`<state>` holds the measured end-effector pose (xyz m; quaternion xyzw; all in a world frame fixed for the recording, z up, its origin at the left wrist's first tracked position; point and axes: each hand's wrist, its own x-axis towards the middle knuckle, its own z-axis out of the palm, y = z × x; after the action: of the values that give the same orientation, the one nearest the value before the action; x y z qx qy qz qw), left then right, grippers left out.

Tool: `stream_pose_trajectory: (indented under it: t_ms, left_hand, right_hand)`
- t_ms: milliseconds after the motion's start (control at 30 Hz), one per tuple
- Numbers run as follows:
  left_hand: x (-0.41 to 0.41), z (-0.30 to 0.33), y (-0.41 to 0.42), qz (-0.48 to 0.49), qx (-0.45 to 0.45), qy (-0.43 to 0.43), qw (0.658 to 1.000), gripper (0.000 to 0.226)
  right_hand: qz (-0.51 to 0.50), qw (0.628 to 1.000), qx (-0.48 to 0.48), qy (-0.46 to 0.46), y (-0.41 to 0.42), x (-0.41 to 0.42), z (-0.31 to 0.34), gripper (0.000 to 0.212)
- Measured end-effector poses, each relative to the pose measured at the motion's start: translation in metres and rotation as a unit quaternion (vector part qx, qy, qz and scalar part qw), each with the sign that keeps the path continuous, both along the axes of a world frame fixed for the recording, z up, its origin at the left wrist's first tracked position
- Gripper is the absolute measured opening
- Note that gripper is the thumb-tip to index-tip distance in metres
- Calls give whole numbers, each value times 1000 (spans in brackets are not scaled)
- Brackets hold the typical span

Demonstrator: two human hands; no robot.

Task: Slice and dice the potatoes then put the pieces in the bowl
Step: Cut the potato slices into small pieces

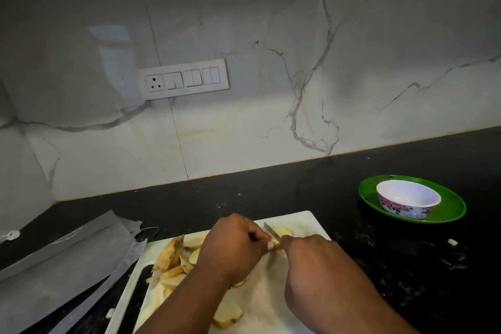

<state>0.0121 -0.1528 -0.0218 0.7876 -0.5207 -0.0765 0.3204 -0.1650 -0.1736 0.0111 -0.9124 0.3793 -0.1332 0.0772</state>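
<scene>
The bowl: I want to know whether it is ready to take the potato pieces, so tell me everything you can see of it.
The bowl is small and round, white inside, with a red and dark flower pattern around its outer wall; it looks like plastic or melamine. It stands upright on a green plate on the black counter, to the right of and beyond the white cutting board. As far as its inside shows, it holds nothing. Neither hand touches it.

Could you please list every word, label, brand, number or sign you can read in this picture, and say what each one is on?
None can be read.
The switch panel on the wall has a faint mark on its lower edge, too small and blurred to read.
The bowl carries only a flower pattern, no lettering.
The grey pouch shows no legible print.
</scene>
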Motion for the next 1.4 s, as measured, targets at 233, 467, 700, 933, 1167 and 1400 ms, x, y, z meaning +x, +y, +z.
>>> stream_pose_trajectory:
  t_ms: [233,467,700,933,1167,1400]
  left_hand:
    - [2,-1,-3,-1,4,-10,1000,2]
    - [4,-1,0,0,7,0,1000,1]
    - [2,1,1,26,-1,21,999,7]
    - [3,1,0,13,3,20,1000,9]
    - [5,-1,0,9,-8,9,1000,12]
    - [3,-1,0,20,-6,3,1000,11]
  right_hand:
    - [5,996,30,81,4,-11,-11,70]
    - [-7,991,78,109,23,-47,-6,66]
    - [-12,998,24,54,13,-28,6,65]
    - [8,999,26,36,2,-2,1,57]
    - [7,1000,14,15,-2,3,-20,69]
    - [10,1000,3,14,4,-11,-20,64]
